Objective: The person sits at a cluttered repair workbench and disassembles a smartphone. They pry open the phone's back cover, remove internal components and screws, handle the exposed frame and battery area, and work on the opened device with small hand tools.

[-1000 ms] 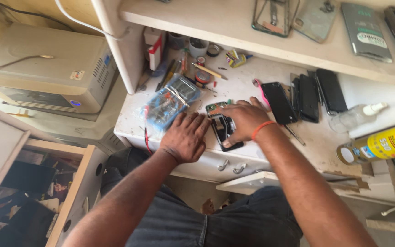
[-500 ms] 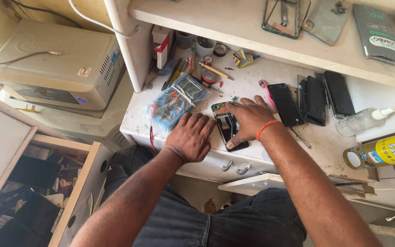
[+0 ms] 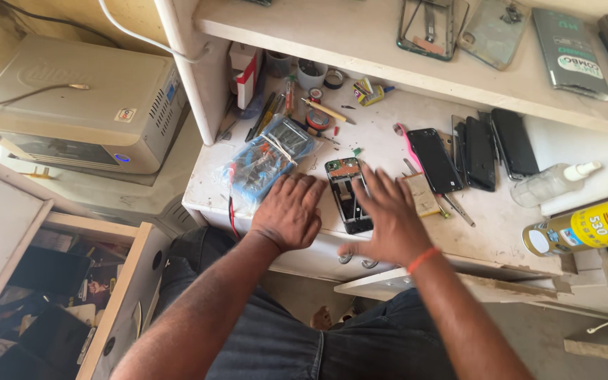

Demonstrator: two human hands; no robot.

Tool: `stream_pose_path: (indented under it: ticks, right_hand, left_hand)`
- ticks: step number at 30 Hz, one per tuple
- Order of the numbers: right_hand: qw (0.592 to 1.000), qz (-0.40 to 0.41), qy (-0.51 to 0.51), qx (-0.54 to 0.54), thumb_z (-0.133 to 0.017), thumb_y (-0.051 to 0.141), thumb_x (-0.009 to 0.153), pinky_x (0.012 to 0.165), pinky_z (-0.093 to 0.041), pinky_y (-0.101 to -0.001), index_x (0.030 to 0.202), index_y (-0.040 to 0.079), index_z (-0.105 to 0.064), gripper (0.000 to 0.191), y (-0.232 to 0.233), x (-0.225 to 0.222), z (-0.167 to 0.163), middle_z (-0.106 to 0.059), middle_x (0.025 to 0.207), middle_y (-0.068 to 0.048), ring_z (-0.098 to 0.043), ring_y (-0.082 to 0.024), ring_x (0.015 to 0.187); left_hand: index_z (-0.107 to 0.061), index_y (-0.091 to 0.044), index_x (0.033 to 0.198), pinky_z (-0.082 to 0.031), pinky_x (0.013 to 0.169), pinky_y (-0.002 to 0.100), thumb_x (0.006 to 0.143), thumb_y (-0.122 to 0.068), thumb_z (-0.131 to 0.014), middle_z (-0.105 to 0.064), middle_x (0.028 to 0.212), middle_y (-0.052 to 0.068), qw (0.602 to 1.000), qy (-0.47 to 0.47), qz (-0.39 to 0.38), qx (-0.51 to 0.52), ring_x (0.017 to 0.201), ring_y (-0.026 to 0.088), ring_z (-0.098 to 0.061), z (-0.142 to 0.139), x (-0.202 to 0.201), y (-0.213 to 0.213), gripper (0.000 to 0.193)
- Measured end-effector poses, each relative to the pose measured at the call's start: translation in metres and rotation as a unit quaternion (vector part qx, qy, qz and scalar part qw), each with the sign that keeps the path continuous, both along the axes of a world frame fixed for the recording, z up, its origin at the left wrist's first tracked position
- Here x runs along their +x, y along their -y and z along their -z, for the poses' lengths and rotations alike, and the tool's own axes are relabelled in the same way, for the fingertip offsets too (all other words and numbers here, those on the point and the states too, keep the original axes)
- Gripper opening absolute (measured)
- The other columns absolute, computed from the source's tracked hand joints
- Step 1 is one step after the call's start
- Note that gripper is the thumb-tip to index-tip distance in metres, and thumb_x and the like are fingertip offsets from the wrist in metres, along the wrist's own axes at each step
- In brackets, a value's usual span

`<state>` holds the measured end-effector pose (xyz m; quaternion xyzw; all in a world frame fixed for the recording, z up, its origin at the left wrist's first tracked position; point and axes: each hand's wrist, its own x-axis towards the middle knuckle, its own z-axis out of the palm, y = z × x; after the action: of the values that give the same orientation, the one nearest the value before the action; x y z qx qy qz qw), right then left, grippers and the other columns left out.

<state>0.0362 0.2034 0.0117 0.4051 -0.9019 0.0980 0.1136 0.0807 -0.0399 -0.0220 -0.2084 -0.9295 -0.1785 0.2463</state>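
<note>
An opened phone with its back off lies on the white workbench, near the front edge. My left hand rests flat on the bench just left of the phone, fingers spread and holding nothing. My right hand hovers over the phone's right side with fingers apart, also holding nothing; an orange band circles its wrist. A small tan block lies just right of my right hand.
A plastic-wrapped blue multimeter lies left of the phone. Several dark phones, a clear spray bottle and a yellow spray can sit to the right. Small tools and tape rolls crowd the back. A grey box and open drawer stand left.
My right hand has let go of the opened phone and lifted off it, fingers spreading. The left hand stays flat beside it. The view has shifted slightly.
</note>
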Motion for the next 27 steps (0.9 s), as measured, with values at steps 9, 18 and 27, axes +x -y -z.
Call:
stream_pose_path:
  ticks: [9,18,27]
  right_hand:
    - [0.965,0.043,-0.059,-0.25,-0.068,0.016,0.094,0.11,-0.051,-0.0433,0.126,0.005,-0.072,0.034,-0.026,0.047,0.05,-0.071,0.13,-0.012,-0.065,-0.027,0.126]
    - [0.559,0.132,0.367,-0.732,-0.062,0.021,0.103,0.088,-0.066,-0.0442,0.103,0.003,-0.067,0.019,-0.041,0.015,0.059,-0.065,0.096,-0.003,-0.071,-0.015,0.092]
    - [0.622,0.148,0.498,-0.587,-0.072,0.029,0.101,0.066,-0.05,-0.0284,0.114,0.002,-0.071,0.031,-0.048,-0.01,0.046,-0.065,0.093,-0.001,-0.06,-0.009,0.079]
  left_hand:
    - [-0.05,0.0,0.141,-0.038,0.113,0.048,0.089,-0.034,-0.059,-0.058,0.136,0.021,0.993,0.019,0.002,0.119,0.13,0.04,-0.052,-0.008,0.004,-0.002,0.062]
    - [-0.041,0.0,0.148,-0.057,0.093,0.042,0.086,-0.032,-0.08,-0.061,0.131,0.022,0.869,0.181,0.047,0.458,0.108,0.032,-0.069,0.005,-0.027,-0.042,0.08]
    - [-0.057,0.002,0.123,-0.067,0.076,0.036,0.093,-0.022,-0.072,-0.076,0.105,0.017,0.57,0.539,0.157,0.6,0.087,0.025,-0.077,0.015,-0.063,-0.033,0.041]
